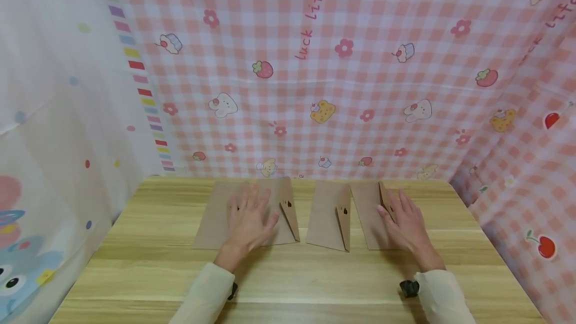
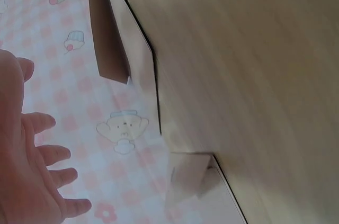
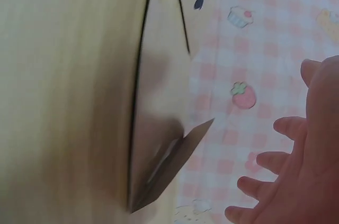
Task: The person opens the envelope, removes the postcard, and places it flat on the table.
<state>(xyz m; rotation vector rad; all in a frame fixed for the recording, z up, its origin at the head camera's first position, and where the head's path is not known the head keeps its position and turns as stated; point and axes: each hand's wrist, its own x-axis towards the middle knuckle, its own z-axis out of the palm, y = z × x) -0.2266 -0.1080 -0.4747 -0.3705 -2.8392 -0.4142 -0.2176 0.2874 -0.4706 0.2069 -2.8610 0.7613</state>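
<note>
Several brown kraft paper envelopes lie side by side on the table, each with a raised flap on its right side and small dark marks on it. My left hand (image 1: 249, 221), fingers spread, is over the leftmost envelope (image 1: 211, 224) and partly covers the second envelope (image 1: 272, 191). A third envelope (image 1: 324, 216) lies between the hands. Over the rightmost envelope (image 1: 366, 214) is my right hand (image 1: 405, 224), hiding part of its flap. In the wrist views, the left hand (image 2: 32, 155) and the right hand (image 3: 296, 160) appear apart from the paper, holding nothing.
The wood-grain table (image 1: 315, 284) ends at a pink checked cloth (image 1: 288, 89) hanging behind it. A white patterned cloth (image 1: 67, 114) hangs at the left, and more checked cloth (image 1: 531, 164) at the right. Dark wrist devices (image 1: 409, 288) sit by the cream sleeves (image 1: 441, 294).
</note>
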